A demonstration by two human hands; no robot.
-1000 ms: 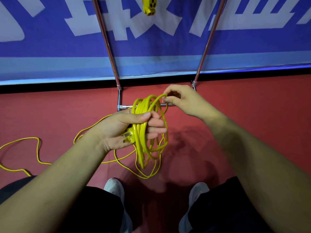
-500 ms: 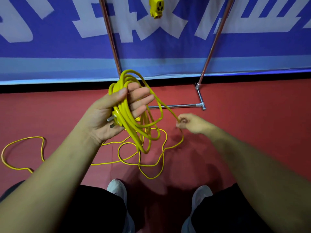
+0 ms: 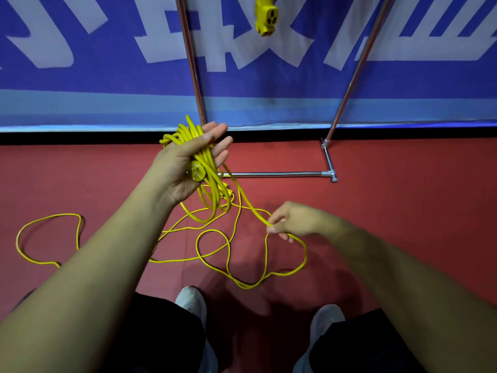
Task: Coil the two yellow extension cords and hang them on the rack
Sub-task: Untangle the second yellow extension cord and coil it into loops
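Left hand [image 3: 185, 168] clamps coiled yellow extension cord [image 3: 207, 162] under thumb, fingers straight, plug [image 3: 197, 172] in palm; coil long axis runs fingertips to wrist, loops hanging below palm. Right hand [image 3: 294, 222] pinches free strand [image 3: 258, 215] slanting down-right from coil. Slack loops [image 3: 229, 254] lie on red floor [image 3: 403, 211] between shoes [image 3: 191, 300] and rack base bar [image 3: 274, 173]. Yellow socket [image 3: 266, 18] hangs between rack uprights [image 3: 192, 63]

You have open room between the rack's left pole [image 3: 192, 63] and right pole [image 3: 357, 63], except where a yellow socket [image 3: 266, 17] hangs high up. The base bar [image 3: 274, 173] crosses low at the far side; loose cord loops [image 3: 228, 254] sprawl over the near floor [image 3: 403, 211].
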